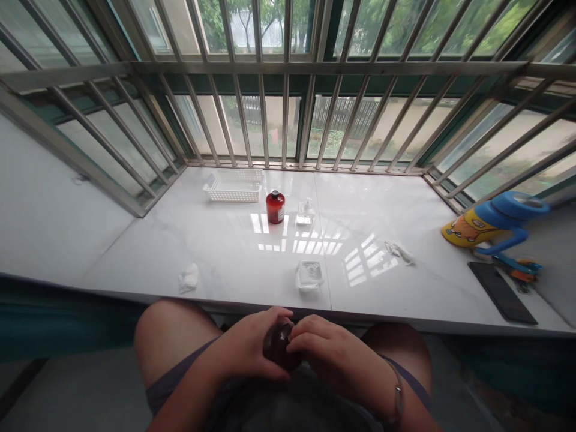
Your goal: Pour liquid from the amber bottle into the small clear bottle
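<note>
Left hand (245, 348) fingers and thumb are spread in a wide C around a dark brown round bottle (275, 348), which is held at the lower centre of the frame, above the lap and just below the edge of the white counter (252, 282). By the right hand (330, 354), with fingers bunched and bent, the bottle is touched at its right side; whether anything is pinched there cannot be told, as the fingertips are partly hidden.

The step in hand is judged to be fingering of the bottle by the right hand while it is steadied by the left. For the next move, a firm left hold seems called for, with the bottle kept level and the right fingertips well placed, since its smooth surface may slip.

Nearest on the counter, at centre, a clear box (309, 276) is seen; farther up, a red bottle (275, 209) is stood upright beside a white basket (234, 196).
</note>
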The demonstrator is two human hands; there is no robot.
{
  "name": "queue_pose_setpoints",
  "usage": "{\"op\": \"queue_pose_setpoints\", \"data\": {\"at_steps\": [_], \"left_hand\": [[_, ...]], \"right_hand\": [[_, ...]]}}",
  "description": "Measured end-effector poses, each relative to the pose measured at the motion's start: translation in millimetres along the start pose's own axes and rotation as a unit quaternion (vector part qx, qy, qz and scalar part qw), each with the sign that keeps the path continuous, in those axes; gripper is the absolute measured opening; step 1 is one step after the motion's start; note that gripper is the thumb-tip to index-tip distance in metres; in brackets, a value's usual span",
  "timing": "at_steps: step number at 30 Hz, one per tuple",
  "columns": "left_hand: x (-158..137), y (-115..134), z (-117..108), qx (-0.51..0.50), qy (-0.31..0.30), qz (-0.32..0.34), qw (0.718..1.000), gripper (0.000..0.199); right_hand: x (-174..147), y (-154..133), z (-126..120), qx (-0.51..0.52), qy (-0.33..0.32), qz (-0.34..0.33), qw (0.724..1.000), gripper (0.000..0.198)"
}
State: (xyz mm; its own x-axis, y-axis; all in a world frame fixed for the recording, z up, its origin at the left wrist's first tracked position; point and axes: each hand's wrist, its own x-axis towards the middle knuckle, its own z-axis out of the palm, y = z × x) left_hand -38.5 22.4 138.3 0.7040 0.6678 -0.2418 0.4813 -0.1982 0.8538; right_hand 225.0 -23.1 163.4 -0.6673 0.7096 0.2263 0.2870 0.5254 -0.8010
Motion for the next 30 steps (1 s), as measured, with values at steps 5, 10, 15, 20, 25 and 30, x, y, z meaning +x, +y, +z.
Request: {"op": "queue_pose_setpoints", "data": {"at_steps": [5,10,15,20,25,30], "left_hand": [[0.3,2.1,-13.2,-0.042,-0.086,0.0,0.995,0.081],[1.6,-6.8,-27.5,-0.088,-0.159,0.022,0.983,0.082],[0.0,-2.2,-42.2,-0.112,-0.165,0.057,0.978,0.079],[-3.7,-6.2,-39.4,-0.157,-0.064,0.032,0.985,0.086],[-3.1,-16.0,-31.8,-0.249,0.061,0.027,0.966,0.082],[3.9,-20.9,-28.4,-0.227,0.233,0.001,0.946,0.08]], "right_hand": [[0.9,-3.6,7.7,-0.017,-0.008,-0.012,1.0,0.034],[3.9,-11.4,11.5,-0.027,-0.016,-0.035,0.999,0.037],[4.5,-15.1,8.1,-0.03,0.023,-0.027,0.999,0.04],[0.2,-4.4,-1.8,-0.016,0.143,0.015,0.989,0.033],[-14.3,35.9,-21.0,-0.035,0.295,0.139,0.945,0.02],[-44.5,106.0,-45.3,-0.125,0.378,0.259,0.88,0.033]]}}
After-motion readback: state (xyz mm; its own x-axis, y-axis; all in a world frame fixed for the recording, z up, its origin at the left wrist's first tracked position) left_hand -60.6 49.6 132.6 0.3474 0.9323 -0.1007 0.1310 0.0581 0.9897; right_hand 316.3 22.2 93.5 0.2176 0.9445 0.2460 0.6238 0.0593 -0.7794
